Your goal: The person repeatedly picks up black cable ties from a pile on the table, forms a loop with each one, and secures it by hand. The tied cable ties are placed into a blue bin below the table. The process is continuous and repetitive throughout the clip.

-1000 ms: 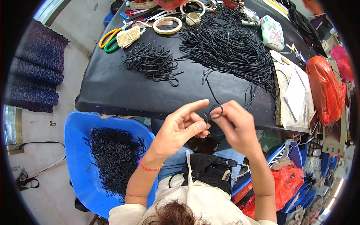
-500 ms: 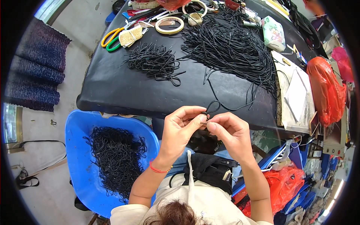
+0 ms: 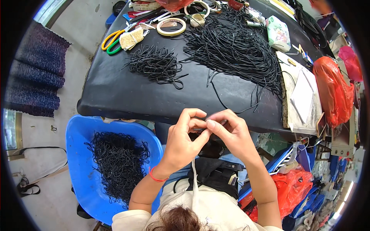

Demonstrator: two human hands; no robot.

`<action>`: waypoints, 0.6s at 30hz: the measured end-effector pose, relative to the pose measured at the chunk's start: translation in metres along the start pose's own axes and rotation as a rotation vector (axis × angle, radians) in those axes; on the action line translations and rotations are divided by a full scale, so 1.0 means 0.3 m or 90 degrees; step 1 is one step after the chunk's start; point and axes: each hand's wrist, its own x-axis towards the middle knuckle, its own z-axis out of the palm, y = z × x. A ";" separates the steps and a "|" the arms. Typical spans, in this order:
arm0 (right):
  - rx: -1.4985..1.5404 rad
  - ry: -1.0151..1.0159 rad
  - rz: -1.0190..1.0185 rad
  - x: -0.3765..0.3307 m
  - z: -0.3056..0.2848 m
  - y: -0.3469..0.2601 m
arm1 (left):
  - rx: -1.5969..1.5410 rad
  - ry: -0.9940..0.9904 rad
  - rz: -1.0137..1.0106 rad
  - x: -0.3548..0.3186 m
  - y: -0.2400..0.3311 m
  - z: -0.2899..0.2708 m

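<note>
Whatever the left hand (image 3: 181, 140) and right hand (image 3: 231, 134) are pinching together is basically hidden behind the fingertips, so there's no telling its shape. The black table (image 3: 127, 96) has its far edge cut off by the top of the picture, along with the clutter there, and its right edge is buried under papers (image 3: 302, 96). Stuff in the lower right corner is too blurry and small to make out.

Cords (image 3: 235, 50) on table (image 3: 115, 96); tub (image 3: 77, 154) left.
</note>
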 end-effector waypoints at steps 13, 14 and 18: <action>0.215 0.132 0.033 -0.008 0.038 -0.008 | -0.227 -0.107 -0.197 -0.013 0.013 0.009; 0.218 0.141 0.026 -0.009 0.040 -0.008 | -0.197 -0.113 -0.197 -0.013 0.025 0.010; 0.235 0.139 0.012 -0.014 0.042 -0.010 | -0.152 -0.121 -0.170 -0.019 0.010 0.016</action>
